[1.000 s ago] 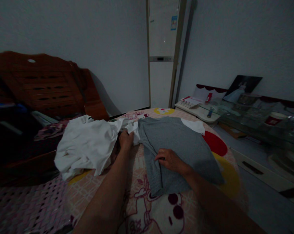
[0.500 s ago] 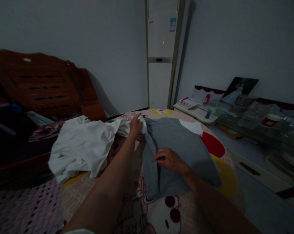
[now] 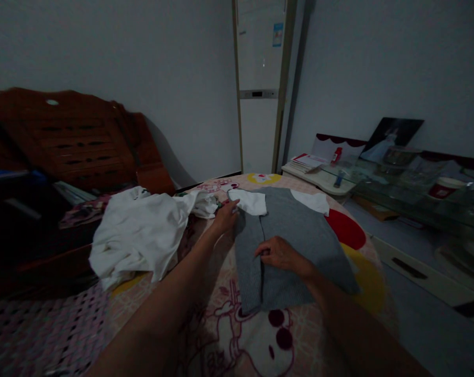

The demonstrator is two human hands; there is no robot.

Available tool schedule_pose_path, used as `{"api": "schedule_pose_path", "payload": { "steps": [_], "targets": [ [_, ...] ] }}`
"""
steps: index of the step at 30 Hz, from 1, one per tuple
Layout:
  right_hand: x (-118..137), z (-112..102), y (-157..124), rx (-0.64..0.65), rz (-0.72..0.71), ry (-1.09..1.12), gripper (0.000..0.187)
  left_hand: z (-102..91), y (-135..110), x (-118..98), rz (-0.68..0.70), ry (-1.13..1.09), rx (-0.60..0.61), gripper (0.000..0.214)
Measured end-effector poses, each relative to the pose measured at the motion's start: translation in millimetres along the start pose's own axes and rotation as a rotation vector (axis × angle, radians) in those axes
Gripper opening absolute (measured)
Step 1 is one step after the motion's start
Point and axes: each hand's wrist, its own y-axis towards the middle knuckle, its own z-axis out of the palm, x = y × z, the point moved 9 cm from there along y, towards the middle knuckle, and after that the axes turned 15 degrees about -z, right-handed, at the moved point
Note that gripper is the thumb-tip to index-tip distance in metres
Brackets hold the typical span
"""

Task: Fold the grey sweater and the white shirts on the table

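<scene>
A grey knitted sweater (image 3: 299, 246) with white short sleeves lies spread on the round table, its left side folded inward in a long strip. One white sleeve (image 3: 252, 201) is laid over the grey body, while the other white sleeve (image 3: 313, 201) sticks out at the far right. My left hand (image 3: 226, 217) rests at the upper left edge of the fold, fingers stretched out against the sweater beside the near sleeve. Lower down, my right hand (image 3: 279, 254) is closed, with thumb and fingertips pinching the inner edge of the folded strip.
A crumpled white garment (image 3: 142, 230) lies on the table's left. The patterned tablecloth (image 3: 268, 340) covers the table. Left stands a wooden bench (image 3: 75, 141); behind, a tall air conditioner (image 3: 258, 131). A glass-topped cabinet (image 3: 401, 188) with clutter stands right.
My left hand has brought the white sleeve over to the right onto the grey body and let go of it. The right hand stays on the fold's edge.
</scene>
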Motion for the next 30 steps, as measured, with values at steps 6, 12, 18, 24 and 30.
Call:
{"api": "schedule_pose_path", "payload": {
  "steps": [6, 12, 18, 24, 30],
  "targets": [
    [0.7, -2.0, -1.1, 0.044, 0.002, 0.03, 0.03, 43.3, -45.4, 2.6, 0.101, 0.248, 0.094, 0.051],
    [0.2, -5.5, -2.9, 0.037, 0.049, 0.058, 0.022, 46.4, -49.9, 0.1, 0.124, 0.282, 0.077, 0.049],
    [13.7, 12.7, 2.6, 0.162, 0.055, -0.109, 0.015, 44.7, -53.9, -12.8, 0.174, 0.363, 0.023, 0.052],
    [10.7, 18.0, 2.1, 0.216, 0.087, -0.166, 0.019, 73.6, -70.6, -32.1, 0.246, 0.487, 0.139, 0.061],
    [8.1, 17.0, 1.4, 0.188, 0.084, -0.131, 0.021, 79.2, -75.8, -30.8, 0.226, 0.59, 0.177, 0.062]
  ]
}}
